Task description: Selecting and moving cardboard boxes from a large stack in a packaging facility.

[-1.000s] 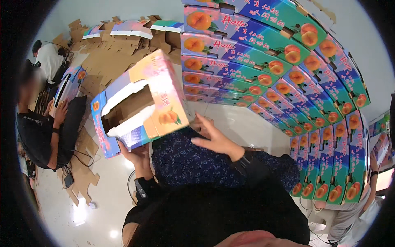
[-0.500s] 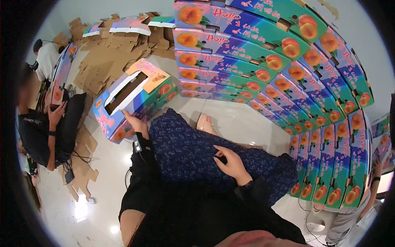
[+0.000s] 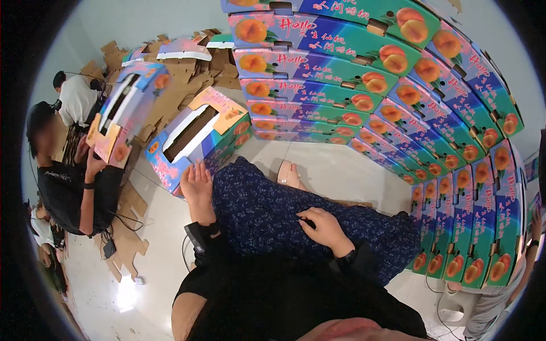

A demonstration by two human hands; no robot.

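Observation:
My left hand (image 3: 197,184) is turned palm up with its fingers stretched, at the near edge of a printed peach carton (image 3: 176,170). It grips nothing; whether its fingertips touch the carton I cannot tell. The carton stands on the floor at my left, with a long opening in its top. My right hand (image 3: 323,228) rests on the dark blue patterned skirt (image 3: 256,210) over my lap, its thumb and fingers apart with nothing visible held.
Tall stacks of peach cartons (image 3: 318,74) rise ahead and to the right. A co-worker (image 3: 68,187) at the left holds up another carton (image 3: 108,136). Flat brown cardboard (image 3: 168,79) covers the floor at the far left. Another person's arm (image 3: 534,227) shows at the right edge.
My left hand has come off the carton's top edge, moved nearer to me and turned palm up. The co-worker's carton has been raised and tilted. My right hand stays put.

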